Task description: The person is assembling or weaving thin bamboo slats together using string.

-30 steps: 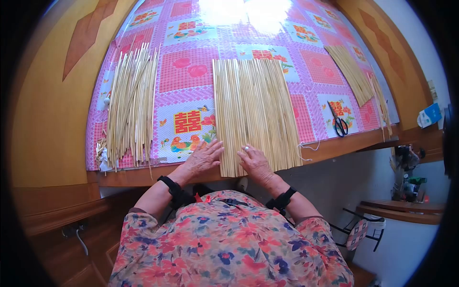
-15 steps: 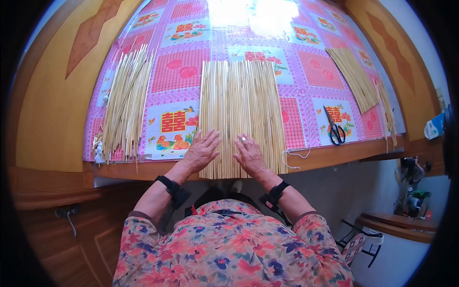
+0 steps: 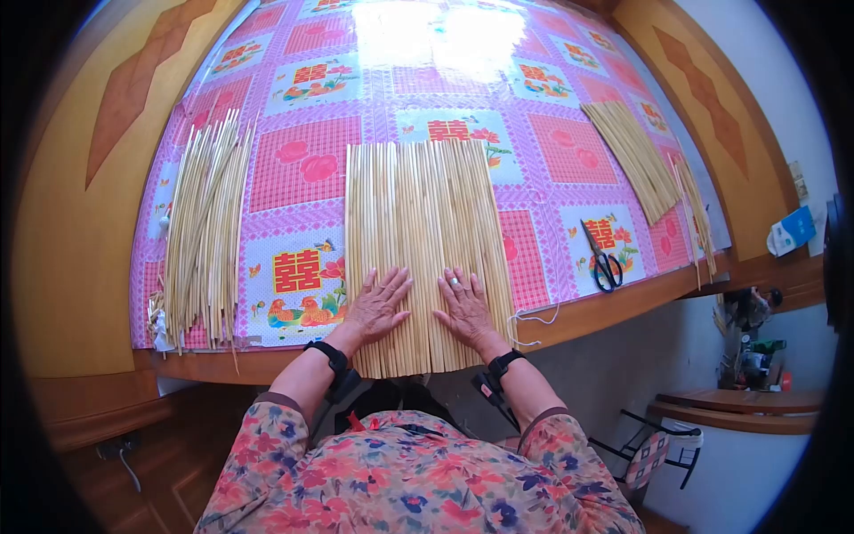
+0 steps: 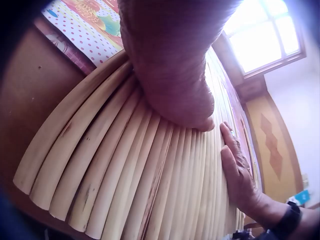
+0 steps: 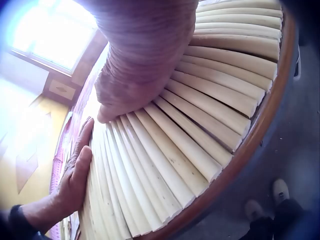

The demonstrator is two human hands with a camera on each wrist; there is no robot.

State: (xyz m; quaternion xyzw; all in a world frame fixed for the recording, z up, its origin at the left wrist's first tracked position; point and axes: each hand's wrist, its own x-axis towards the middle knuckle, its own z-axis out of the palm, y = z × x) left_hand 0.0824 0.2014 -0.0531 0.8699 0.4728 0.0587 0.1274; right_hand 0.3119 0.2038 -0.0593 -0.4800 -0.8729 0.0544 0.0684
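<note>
A flat mat of pale straw-coloured stalks, laid side by side, lies on the table with its near ends at the front edge. My left hand rests palm down on its left part, fingers spread and pointing away from me. On the right part lies my right hand, a ring on one finger, also spread flat. A strip of stalks shows between the two thumbs. The left wrist view shows the stalk ends fanned close to the camera; the right wrist view shows them along the wooden table edge.
A loose bundle of stalks lies on the left. Black-handled scissors and white string are to the right, with another flat row of stalks farther off. A patterned tablecloth covers the table.
Both hands have moved farther up the mat from its near end and lie with fingers more spread. My left hand has come from the left edge onto the stalks. The head view has shifted.
</note>
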